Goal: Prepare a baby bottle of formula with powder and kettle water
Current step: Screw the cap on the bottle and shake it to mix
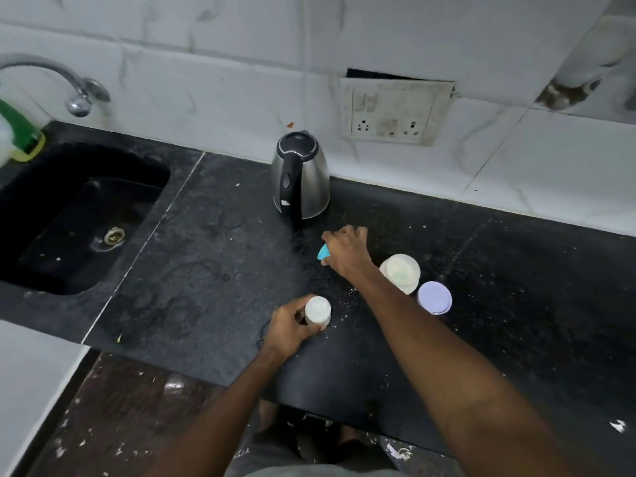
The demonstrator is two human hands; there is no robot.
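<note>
Bottle (318,311) upright on black counter (213,256) near front edge, seen from above, pale translucent top; open or capped cannot tell from this angle. Held by left hand (287,330), fingers and thumb curled round the body from the left side, likely to steady it against tipping while the other hand works. Right hand (346,251) stretched forward over the counter, fingers curled down around a small blue piece (322,252), only its edge showing under the palm; probably scoop or bottle cap, cannot tell which, nor whether lifted or just touched. Cream powder container (401,273) just right of that hand, round top toward camera, lid on or off unclear. Lilac lid (434,297) just beside the container, touching or nearly so, probably set there to stay within reach. White specks of spilled powder (344,297) scattered between bottle and container, suggesting scooping done or in hand. Steel kettle (300,175) at back against the wall, black handle turned toward the front, lid down, well apart from bottle; placed near wall socket (392,113), no cord seen. Sink (82,215) far left with tap (74,86) above and green dish-soap bottle (20,132) at its corner. Judged stage: powder step around the bottle, kettle water not yet being poured. Risk: bottle near the counter edge, so the steadying grip matters.
</note>
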